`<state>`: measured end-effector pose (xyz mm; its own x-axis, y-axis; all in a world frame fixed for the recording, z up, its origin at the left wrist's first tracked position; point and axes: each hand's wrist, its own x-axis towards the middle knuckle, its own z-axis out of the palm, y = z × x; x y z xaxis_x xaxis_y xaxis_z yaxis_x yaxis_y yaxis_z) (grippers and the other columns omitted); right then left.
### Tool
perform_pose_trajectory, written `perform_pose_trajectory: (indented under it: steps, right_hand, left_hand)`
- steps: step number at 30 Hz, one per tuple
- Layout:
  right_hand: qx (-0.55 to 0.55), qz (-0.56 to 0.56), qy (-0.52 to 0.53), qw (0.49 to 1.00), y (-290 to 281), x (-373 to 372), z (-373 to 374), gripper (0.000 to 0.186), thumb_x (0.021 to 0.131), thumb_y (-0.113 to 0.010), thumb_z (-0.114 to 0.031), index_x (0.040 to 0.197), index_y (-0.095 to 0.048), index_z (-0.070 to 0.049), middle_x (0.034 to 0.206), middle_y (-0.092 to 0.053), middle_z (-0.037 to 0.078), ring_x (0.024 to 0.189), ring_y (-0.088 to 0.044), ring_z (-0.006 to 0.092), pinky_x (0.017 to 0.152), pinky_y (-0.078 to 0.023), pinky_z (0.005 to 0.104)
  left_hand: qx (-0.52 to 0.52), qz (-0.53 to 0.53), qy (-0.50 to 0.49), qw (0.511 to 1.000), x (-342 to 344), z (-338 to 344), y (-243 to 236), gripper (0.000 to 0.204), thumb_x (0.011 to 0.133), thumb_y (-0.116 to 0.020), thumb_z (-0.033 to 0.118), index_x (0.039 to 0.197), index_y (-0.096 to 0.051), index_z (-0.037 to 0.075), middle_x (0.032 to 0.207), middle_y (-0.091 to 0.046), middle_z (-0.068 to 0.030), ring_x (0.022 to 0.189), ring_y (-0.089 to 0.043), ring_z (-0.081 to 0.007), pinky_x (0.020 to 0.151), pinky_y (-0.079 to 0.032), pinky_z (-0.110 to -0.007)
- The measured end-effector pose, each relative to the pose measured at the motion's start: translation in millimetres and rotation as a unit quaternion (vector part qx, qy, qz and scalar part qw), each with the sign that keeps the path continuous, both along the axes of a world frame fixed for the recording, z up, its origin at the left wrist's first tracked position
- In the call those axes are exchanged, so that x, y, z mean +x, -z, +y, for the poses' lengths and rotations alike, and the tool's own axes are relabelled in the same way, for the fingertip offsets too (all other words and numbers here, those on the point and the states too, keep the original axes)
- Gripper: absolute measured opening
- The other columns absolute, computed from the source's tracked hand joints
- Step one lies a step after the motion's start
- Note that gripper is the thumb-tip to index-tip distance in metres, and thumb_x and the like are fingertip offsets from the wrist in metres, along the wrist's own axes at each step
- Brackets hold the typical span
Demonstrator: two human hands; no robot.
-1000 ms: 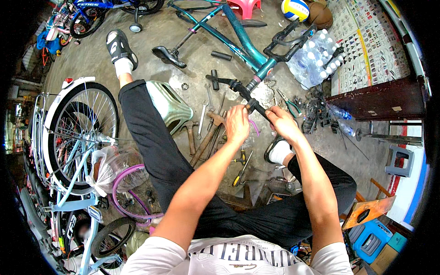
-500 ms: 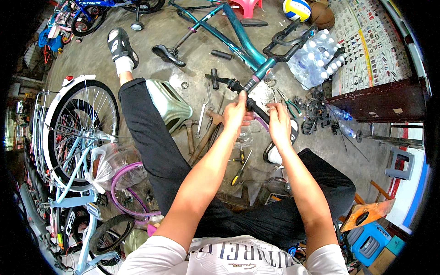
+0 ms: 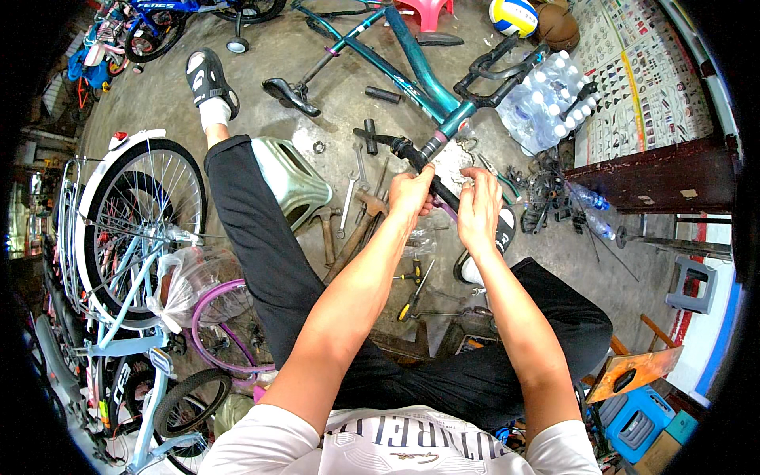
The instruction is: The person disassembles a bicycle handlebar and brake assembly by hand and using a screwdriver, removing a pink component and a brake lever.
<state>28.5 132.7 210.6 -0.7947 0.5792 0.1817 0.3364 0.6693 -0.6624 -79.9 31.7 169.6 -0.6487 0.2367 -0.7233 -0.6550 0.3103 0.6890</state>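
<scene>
A teal bicycle frame (image 3: 412, 59) lies on the floor in front of me, with a black handlebar (image 3: 448, 193) running from its near end toward me. My left hand (image 3: 413, 195) is wrapped round this bar, just below the joint with the frame. Beside the bar's near end is my right hand (image 3: 480, 207), its fingers loosely bent and a little apart, with nothing visible in them. Whether its thumb touches the bar cannot be made out. A strip of purple (image 3: 446, 209) shows behind the bar, between my hands.
Near my left leg stand a pale green stool (image 3: 289, 170) and a white-fendered wheel (image 3: 142, 229). Hammers, wrenches (image 3: 348, 206) and screwdrivers (image 3: 412, 297) lie between my legs. Pliers (image 3: 507, 184), black parts (image 3: 542, 202) and wrapped bottles (image 3: 546, 99) are at the right.
My right hand has shifted slightly up and away from the bar's end, its fingers changing their bend. My left hand keeps its grip, turned a little. The frame looks unmoved.
</scene>
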Motion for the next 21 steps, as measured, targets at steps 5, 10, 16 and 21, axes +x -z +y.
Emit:
perform_pose_trajectory:
  steps: [5, 10, 16, 21]
  right_hand:
    - [0.013, -0.007, 0.008, 1.0, 1.9, -0.5, 1.0, 0.028, 0.093, -0.056, -0.015, 0.12, -0.059, -0.007, 0.126, -0.057, 0.015, 0.124, -0.049, 0.0357, 0.106, -0.035, 0.0491]
    - [0.012, -0.017, 0.014, 1.0, 0.3, 0.1, -1.3, 0.029, 0.093, -0.057, -0.017, 0.121, -0.059, -0.007, 0.126, -0.056, 0.016, 0.124, -0.048, 0.036, 0.106, -0.035, 0.0494]
    - [0.065, -0.018, 0.004, 0.998, -7.0, -1.4, 0.3, 0.029, 0.09, -0.057, -0.017, 0.118, -0.06, -0.006, 0.127, -0.056, 0.015, 0.124, -0.048, 0.0364, 0.107, -0.034, 0.0504]
    - [0.16, -0.015, -0.019, 0.987, -15.0, -3.3, -0.1, 0.033, 0.089, -0.058, -0.018, 0.118, -0.06, -0.004, 0.13, -0.054, 0.02, 0.129, -0.044, 0.0399, 0.11, -0.031, 0.0539]
  left_hand:
    - [-0.104, 0.046, 0.16, 0.98, -15.2, 3.3, -22.9, 0.064, 0.091, -0.063, 0.056, 0.086, -0.068, -0.008, 0.075, -0.072, -0.0179, 0.063, -0.073, -0.0245, 0.051, -0.058, -0.036]
    - [-0.076, 0.031, 0.124, 0.989, -10.7, 10.2, -23.9, 0.055, 0.09, -0.064, 0.047, 0.083, -0.069, -0.007, 0.075, -0.073, -0.0189, 0.067, -0.075, -0.0261, 0.054, -0.06, -0.036]
    - [0.141, -0.062, -0.08, 0.985, 10.4, 14.0, 2.9, 0.042, 0.092, -0.063, 0.036, 0.103, -0.067, -0.005, 0.085, -0.072, -0.017, 0.07, -0.073, -0.0243, 0.063, -0.061, -0.038]
    - [0.531, -0.196, -0.288, 0.772, 49.6, 31.4, 39.0, 0.042, 0.099, -0.05, 0.034, 0.121, -0.059, -0.001, 0.112, -0.07, -0.0145, 0.105, -0.068, -0.0267, 0.098, -0.053, -0.044]
